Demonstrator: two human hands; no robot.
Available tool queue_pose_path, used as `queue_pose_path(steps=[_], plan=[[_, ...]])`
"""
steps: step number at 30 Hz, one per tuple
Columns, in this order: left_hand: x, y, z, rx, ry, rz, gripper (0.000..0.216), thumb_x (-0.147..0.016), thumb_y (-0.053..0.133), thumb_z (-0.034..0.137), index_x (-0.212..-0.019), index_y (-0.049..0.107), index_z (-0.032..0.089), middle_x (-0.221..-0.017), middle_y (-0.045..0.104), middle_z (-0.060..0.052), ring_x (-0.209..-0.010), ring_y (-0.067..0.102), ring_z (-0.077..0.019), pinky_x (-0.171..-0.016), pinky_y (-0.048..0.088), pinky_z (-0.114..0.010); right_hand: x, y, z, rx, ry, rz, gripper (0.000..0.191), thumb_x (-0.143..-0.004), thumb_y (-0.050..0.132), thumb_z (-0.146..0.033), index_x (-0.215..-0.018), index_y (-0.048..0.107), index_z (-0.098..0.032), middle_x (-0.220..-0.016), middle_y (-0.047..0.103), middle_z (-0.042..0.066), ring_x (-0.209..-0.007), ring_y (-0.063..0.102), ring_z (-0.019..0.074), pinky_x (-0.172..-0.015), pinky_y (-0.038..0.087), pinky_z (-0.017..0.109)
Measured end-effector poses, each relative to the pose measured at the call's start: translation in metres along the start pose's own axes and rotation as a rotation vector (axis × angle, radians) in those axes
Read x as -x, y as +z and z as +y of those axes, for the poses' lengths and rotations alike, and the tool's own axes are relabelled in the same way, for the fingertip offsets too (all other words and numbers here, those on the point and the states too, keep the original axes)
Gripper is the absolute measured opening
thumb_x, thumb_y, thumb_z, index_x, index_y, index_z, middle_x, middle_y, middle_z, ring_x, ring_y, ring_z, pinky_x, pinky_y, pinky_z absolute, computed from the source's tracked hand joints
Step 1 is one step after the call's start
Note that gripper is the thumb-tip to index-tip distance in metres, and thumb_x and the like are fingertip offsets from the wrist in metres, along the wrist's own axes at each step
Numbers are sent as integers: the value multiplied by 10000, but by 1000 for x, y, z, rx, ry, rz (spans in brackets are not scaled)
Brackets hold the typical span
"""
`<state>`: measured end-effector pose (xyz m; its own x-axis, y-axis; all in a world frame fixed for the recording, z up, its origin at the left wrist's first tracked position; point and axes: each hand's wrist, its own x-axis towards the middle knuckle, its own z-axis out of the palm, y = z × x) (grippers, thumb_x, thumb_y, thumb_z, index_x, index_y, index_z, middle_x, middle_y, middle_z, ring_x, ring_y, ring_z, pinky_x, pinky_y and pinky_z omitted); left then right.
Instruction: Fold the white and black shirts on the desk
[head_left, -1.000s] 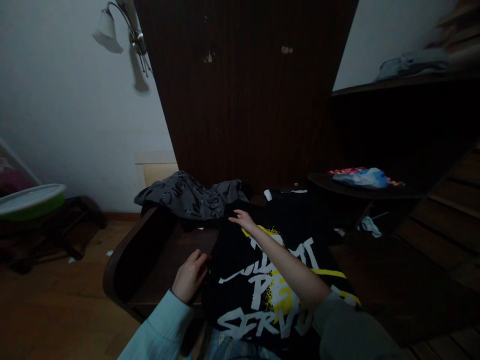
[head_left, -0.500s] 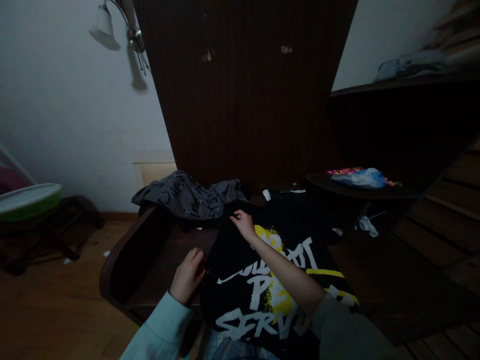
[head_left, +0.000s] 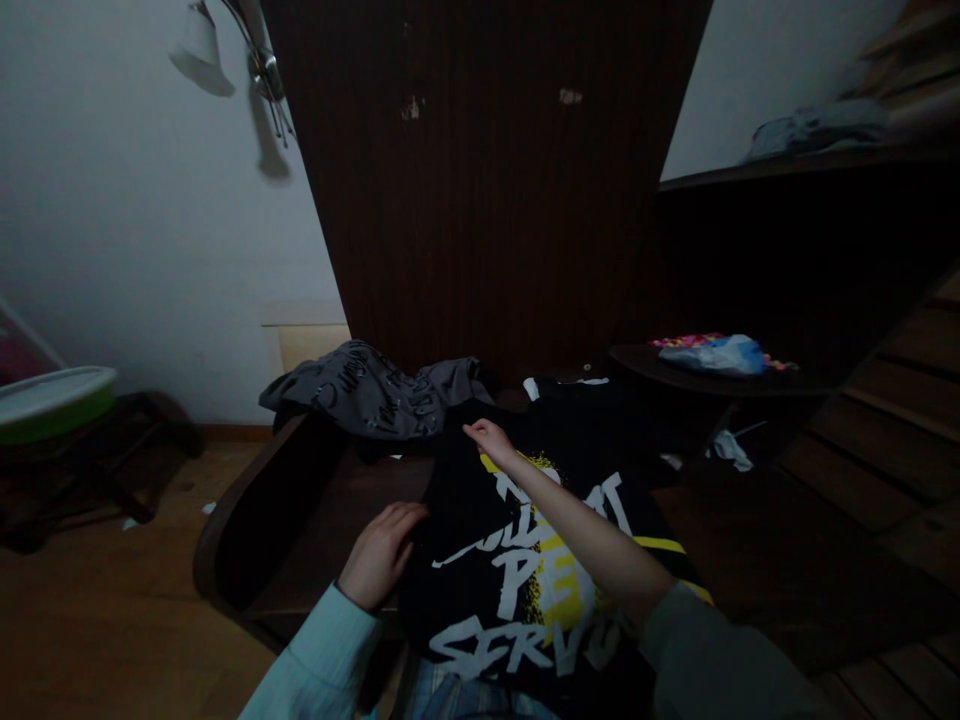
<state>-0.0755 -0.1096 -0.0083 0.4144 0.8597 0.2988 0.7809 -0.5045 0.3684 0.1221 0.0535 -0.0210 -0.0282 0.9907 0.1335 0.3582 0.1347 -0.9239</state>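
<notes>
The right hand (head_left: 491, 443) has its fingers close together at the black shirt (head_left: 517, 535). The left hand (head_left: 381, 553) bends its fingers by the shirt's left edge. I can't tell if either grips cloth. The shirt lies long-ways across the bench (head_left: 322, 545), top pointing away.

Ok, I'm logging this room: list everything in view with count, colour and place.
Shirt: 1, printed black, on bench
Bench: 1, brown, centre
Cloth: 1, grey, bench's far left
Panel: 1, brown, behind bench
Lamp: 1, white, wall
Tub: 1, green-white, on stool
Stool: 1, dark, far left
Scraps: 2, white, left floor
Plastic bag: 1, bluish, right shelf
Shelves: 2, dark, right
Others: unclear
Left hand: 1, green sleeve, shirt's left edge
Right hand: 1, dark sleeve, over shirt's top
</notes>
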Motion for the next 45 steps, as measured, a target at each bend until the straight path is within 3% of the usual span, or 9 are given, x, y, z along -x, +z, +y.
queue_pose_path(steps=[5, 12, 16, 18, 22, 27, 31, 41, 45], plan=[[-1, 0, 2, -71, 48, 15, 319, -684, 411, 92, -934, 578, 200, -1110, 577, -66, -1042, 502, -207, -901, 410, -385, 29, -32, -2, 49, -7, -115, 114, -645, 618, -212, -664, 509, -181, -507, 522, -63, -464, 508, 87, -471, 396, 195], [3, -3, 2, -8, 112, -43, 349, -639, 373, 71, -902, 563, 201, -1101, 589, -58, -1063, 489, -204, -908, 386, -391, 96, -64, 1, 281, -488, -375, 243, -619, 682, -301, -815, 577, -203, -775, 552, 2, -699, 529, 132, -626, 438, 245], [3, -4, 12, -12, 74, -20, 236, -652, 376, 114, -798, 543, 193, -938, 617, -62, -903, 544, -201, -821, 420, -363, 107, -68, 10, 297, -610, -375, 232, -629, 660, -198, -846, 578, -202, -898, 551, 38, -881, 524, 168, -788, 422, 305], [1, -2, 20, -80, 32, 5, 133, -731, 397, 210, -744, 529, 193, -810, 604, -54, -791, 548, -195, -747, 432, -342, 107, -68, 13, 271, -630, -368, 238, -633, 620, -132, -858, 579, -200, -924, 546, 43, -908, 521, 165, -817, 414, 310], [-3, 4, 33, -222, -58, 33, 231, -732, 484, 423, -690, 504, 196, -711, 563, -35, -699, 525, -194, -664, 423, -326, 107, -69, 15, 259, -653, -387, 296, -617, 556, -65, -880, 574, -198, -935, 537, 46, -917, 515, 161, -831, 413, 314], [-3, 7, 35, -245, -69, 33, 113, -714, 495, 308, -693, 496, 197, -722, 556, -27, -707, 521, -183, -677, 415, -314, 110, -71, 13, 260, -660, -382, 374, -575, 490, -4, -887, 550, -199, -994, 522, 52, -992, 487, 167, -870, 394, 327], [1, 9, 32, -214, -48, 61, 46, -695, 484, 245, -687, 498, 202, -730, 561, -23, -715, 524, -180, -703, 419, -324, 111, -71, 11, 283, -658, -359, 258, -602, 497, -29, -782, 554, -206, -982, 519, 44, -962, 502, 168, -842, 408, 321], [7, 12, 29, -205, 19, 216, 87, -718, 424, 191, -691, 506, 200, -765, 569, -38, -712, 512, -168, -671, 428, -300, 112, -75, 1, 174, -614, -249, 153, -627, 455, -45, -642, 449, -196, -845, 540, 39, -765, 526, 144, -613, 430, 251], [8, 12, 28, -155, 62, 193, 89, -713, 425, 179, -696, 511, 195, -855, 585, -57, -789, 541, -178, -717, 452, -309, 113, -75, 0, 198, -610, -249, 184, -597, 432, -21, -639, 415, -200, -839, 529, 36, -796, 520, 155, -655, 426, 271]])
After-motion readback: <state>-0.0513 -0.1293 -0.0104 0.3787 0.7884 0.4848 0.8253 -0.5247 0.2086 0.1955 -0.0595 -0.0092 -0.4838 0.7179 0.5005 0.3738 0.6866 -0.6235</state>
